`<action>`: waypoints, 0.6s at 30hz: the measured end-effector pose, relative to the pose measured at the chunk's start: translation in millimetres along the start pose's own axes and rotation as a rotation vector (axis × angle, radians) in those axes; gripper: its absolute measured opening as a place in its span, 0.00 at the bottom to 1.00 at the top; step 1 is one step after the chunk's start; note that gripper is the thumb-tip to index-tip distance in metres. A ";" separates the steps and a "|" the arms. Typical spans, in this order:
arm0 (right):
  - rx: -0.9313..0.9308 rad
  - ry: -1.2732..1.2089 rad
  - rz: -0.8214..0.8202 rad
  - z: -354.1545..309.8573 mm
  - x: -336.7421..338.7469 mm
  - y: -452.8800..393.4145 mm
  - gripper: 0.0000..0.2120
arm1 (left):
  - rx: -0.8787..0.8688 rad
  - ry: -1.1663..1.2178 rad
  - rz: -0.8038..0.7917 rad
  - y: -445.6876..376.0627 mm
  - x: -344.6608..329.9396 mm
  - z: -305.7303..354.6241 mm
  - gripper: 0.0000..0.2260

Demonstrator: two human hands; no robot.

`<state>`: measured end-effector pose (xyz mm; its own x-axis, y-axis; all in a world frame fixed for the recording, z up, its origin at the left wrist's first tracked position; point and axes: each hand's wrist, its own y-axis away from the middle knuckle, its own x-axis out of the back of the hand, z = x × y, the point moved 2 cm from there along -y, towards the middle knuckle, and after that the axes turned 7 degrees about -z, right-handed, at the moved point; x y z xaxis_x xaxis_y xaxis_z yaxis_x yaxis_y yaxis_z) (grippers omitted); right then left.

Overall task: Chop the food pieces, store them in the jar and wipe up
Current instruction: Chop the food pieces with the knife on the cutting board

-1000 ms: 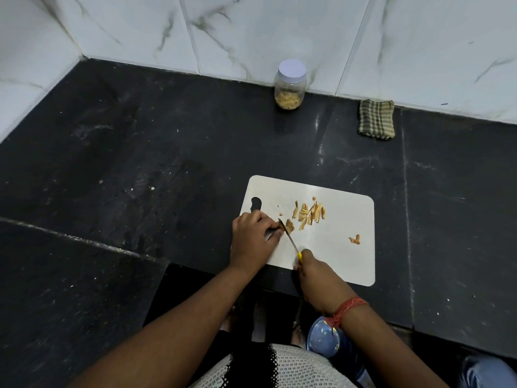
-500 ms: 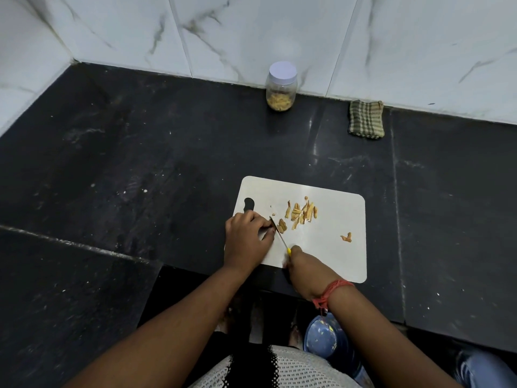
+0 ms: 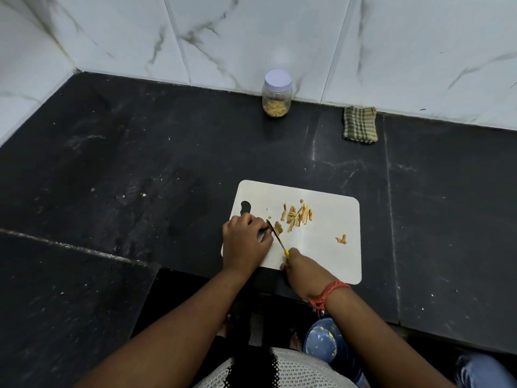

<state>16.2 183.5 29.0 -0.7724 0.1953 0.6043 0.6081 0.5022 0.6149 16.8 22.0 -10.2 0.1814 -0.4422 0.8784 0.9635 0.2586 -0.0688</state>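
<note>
A white cutting board (image 3: pixel 330 247) lies on the black counter. A pile of tan cut strips (image 3: pixel 297 217) sits on its middle, and one stray piece (image 3: pixel 342 239) lies to the right. My right hand (image 3: pixel 303 271) grips a small knife (image 3: pixel 275 233) by its yellow handle, blade angled up-left. A small tan piece (image 3: pixel 278 227) lies right against the blade. My left hand (image 3: pixel 244 239) rests on the board's left part with fingers curled at the blade; what they hold is hidden. A clear jar (image 3: pixel 277 93) with a white lid stands closed at the wall, partly filled with pieces.
A folded checked cloth (image 3: pixel 360 124) lies at the wall, right of the jar. White marble tiles back the black counter (image 3: pixel 140 163), which has a seam on the left. A blue bucket (image 3: pixel 324 343) stands on the floor below the counter edge.
The knife and both hands have stayed at the same spot on the board's left part. The camera view shifted slightly. The pile and stray piece have not moved.
</note>
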 end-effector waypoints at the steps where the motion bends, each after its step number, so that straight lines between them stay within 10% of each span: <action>1: 0.002 0.003 0.000 0.8 -0.2 1.0 0.05 | -0.002 -0.004 0.002 -0.1 0.0 0.0 0.04; 12: -0.016 -0.007 -0.051 17.5 -12.3 36.0 0.04 | -0.021 0.033 -0.010 -0.4 -0.8 -3.1 0.03; 18: -0.039 -0.704 -0.141 10.5 -10.3 51.9 0.10 | -0.027 0.144 -0.057 1.8 4.3 -5.0 0.06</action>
<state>53.8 216.4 49.3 -0.7710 0.6344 0.0553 0.4897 0.5352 0.6883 20.4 16.3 -8.8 0.1503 -0.5743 0.8047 0.9777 0.2072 -0.0347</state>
